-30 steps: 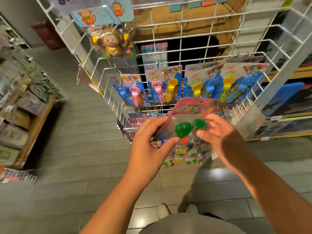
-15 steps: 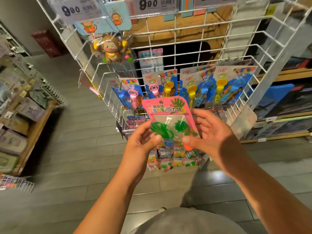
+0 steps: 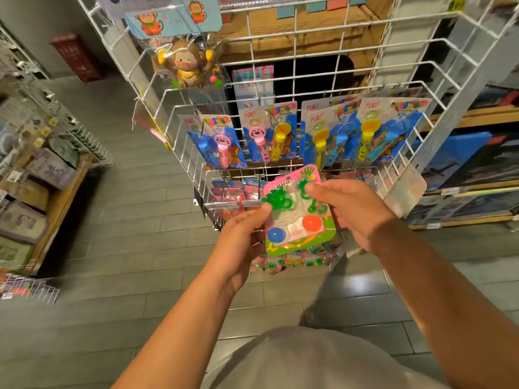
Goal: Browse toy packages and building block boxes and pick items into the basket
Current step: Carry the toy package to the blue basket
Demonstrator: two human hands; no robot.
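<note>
A pink toy card (image 3: 297,209) with green sticky hands, a blue ball and an orange ball (all under clear plastic) is held in front of the wire rack (image 3: 280,80). The left hand (image 3: 241,234) pinches its left edge; the right hand (image 3: 356,209) grips its right side, thumb on the front. Bubble wand packs (image 3: 269,136) hang behind it, a monkey toy (image 3: 185,66) higher up.

Toy card turns face-up between the hands

The pink toy card (image 3: 297,211), seen edge-on and tilted a second ago, now faces the camera with its blue and orange balls showing; the left hand (image 3: 241,237) grips lower on its side, the right hand (image 3: 354,211) pinches its top corner.
</note>
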